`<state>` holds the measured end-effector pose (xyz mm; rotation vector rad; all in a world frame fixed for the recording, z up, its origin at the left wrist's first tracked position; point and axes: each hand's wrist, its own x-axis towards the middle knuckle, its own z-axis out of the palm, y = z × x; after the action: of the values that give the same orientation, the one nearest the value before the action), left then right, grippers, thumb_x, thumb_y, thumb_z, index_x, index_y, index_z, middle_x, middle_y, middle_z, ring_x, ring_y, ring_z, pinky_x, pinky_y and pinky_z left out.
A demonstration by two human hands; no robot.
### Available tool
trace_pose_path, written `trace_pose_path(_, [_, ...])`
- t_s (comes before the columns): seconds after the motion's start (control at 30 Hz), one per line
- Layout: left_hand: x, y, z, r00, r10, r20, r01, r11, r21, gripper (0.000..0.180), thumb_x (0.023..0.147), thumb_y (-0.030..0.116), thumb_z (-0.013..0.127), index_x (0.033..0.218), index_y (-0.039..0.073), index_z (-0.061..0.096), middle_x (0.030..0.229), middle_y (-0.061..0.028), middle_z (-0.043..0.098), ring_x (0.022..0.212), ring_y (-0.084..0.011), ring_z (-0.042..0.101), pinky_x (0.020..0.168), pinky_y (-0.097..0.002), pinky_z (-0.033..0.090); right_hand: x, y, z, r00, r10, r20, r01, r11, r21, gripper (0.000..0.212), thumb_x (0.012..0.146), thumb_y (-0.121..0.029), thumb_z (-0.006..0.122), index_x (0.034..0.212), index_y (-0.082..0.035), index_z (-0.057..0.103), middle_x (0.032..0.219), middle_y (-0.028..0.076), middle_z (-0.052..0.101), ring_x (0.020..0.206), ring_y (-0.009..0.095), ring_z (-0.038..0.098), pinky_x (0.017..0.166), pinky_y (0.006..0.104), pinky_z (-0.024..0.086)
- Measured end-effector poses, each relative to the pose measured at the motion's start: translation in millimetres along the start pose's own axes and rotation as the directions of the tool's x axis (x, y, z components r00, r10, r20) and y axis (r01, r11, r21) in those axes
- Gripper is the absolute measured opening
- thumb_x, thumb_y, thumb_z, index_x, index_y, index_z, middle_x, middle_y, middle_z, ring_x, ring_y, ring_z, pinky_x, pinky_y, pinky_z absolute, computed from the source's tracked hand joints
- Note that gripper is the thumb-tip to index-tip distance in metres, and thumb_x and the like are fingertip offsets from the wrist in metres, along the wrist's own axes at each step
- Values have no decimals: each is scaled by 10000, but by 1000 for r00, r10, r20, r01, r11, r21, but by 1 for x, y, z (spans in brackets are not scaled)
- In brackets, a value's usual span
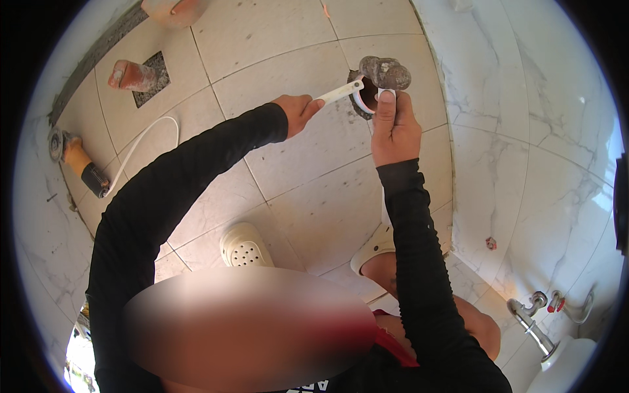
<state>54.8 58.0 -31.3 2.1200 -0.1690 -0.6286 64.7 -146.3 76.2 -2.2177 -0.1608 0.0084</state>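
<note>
My left hand [298,115] is closed around a flat cream-white bar [337,93] with a small round hole near its far end. That end reaches the left rim of a round floor opening, where a white pipe rim [359,103] shows. In my right hand [397,134] is the short pale handle of a hammer, my thumb lying along it. The hammer's rough grey-brown head [385,72] hangs over the far right side of the opening and hides part of it. Broken tile edges surround the pipe.
An orange-and-black angle grinder [84,167] lies at the left with its white cord [141,141]. Nearby, a reddish block [131,76] sits beside a dark square cut-out [154,82]. A marbled wall [488,144] rises at the right; chrome plumbing [534,324] is at lower right.
</note>
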Motion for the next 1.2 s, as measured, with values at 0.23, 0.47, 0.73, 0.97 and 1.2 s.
trace_pose_path(0.23, [4,7,2,1000,6,-11,-6,1000,-3,641,1051,540,267,922,9,601,730,-176,624,699,-338,621,712,-417,502,-1,15,-1,991,126,46,-113,969,-220,446,1029,-463,450,1160,-51,560,874,210,694,859,415,680,751,432,526])
trace_pose_path(0.47, [-6,4,-3,999,-14,-28,12,997,-70,677,1046,574,234,932,14,597,707,-145,607,666,-288,599,686,-397,497,-15,22,-8,977,213,3,-212,975,-70,496,1028,-474,457,1093,2,576,906,216,682,850,366,681,759,388,518])
trace_pose_path(0.73, [-1,3,-3,1000,-20,-5,20,1000,9,686,1047,575,215,929,20,602,704,-151,610,653,-298,596,676,-404,499,-16,22,-7,992,129,-8,-129,988,-86,504,1035,-484,455,923,-4,559,657,13,504,601,87,473,574,264,411])
trace_pose_path(0.97, [0,1,-1,1000,-19,-6,19,1000,12,658,1047,551,233,916,18,595,768,-216,648,722,-409,633,686,-476,502,-3,4,-2,994,105,7,-105,994,-7,518,1029,-496,463,984,5,582,686,19,526,617,82,486,585,257,425])
trace_pose_path(1.2, [0,-3,3,999,-6,-38,6,1000,17,658,1050,553,245,923,14,601,724,-167,624,677,-333,610,704,-413,503,0,-9,5,999,45,-11,-46,991,-128,529,1027,-510,452,1095,-5,593,825,99,657,746,185,634,703,315,501])
